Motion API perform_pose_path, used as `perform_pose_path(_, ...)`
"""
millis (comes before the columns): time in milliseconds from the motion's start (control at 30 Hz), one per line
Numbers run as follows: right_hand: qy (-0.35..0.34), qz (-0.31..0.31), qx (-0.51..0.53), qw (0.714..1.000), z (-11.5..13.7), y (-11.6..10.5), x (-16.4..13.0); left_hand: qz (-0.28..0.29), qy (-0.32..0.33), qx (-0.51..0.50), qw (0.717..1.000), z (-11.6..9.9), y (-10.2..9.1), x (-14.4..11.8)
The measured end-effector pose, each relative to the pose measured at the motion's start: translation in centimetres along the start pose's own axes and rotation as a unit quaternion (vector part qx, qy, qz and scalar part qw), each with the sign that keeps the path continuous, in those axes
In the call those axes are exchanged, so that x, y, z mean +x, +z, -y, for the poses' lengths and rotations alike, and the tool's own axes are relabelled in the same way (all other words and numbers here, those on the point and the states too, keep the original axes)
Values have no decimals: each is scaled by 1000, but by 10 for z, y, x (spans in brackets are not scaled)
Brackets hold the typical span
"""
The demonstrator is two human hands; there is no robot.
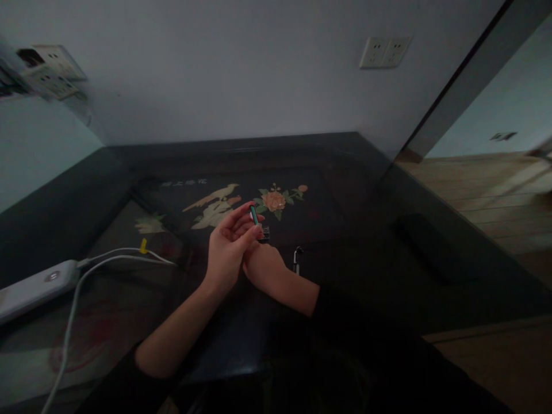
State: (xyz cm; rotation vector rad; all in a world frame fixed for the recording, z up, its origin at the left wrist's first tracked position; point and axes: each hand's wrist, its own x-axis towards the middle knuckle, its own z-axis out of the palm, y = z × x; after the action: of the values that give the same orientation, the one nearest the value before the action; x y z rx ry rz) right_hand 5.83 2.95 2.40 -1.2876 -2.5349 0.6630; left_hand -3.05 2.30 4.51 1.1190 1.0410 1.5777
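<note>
My left hand [228, 244] is closed, thumb and fingers pinching a small thin teal-striped stick [254, 215] that points up. Its exact kind is too small to make out. Pressed against it from below is my right hand [265, 263], bent at the wrist with the fingers curled and largely hidden. A small shiny piece [264, 233] shows at the edge of both hands; I cannot tell which one holds it. Just right of my right wrist, a small black-and-white item [297, 259] lies on the dark glossy table [353, 230].
A white power strip [41, 287] with white cables [75, 305] lies at the left. The tabletop carries a bird-and-flower picture [273, 200]. A dark flat object [431, 247] rests at the right. Wall sockets [385, 53] are above the table.
</note>
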Motion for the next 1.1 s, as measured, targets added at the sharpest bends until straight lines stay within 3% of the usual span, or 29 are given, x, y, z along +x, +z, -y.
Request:
perform_pose_path(200,-2,43,172,984,-20,-12,-4,19,43,37,998,-7,5,-14)
perform_pose_path(367,-14,64,331,941,-59,-49,-32,67,74,79,992,-16,13,-38)
perform_pose_path(467,9,46,567,822,-90,-71,-55,122,31,83,989,-10,18,-45)
perform_pose_path(533,24,53,611,790,-109,-81,-67,139,-15,63,988,-1,21,-45)
perform_pose_path(767,81,33,566,820,-140,-87,-84,137,-174,7,975,24,26,-36)
perform_pose_path(900,85,-14,527,845,-139,-80,-84,129,-204,-6,970,31,23,-29)
perform_pose_path(1100,63,-36,441,894,-128,-71,-90,106,-218,-29,970,38,18,-23)
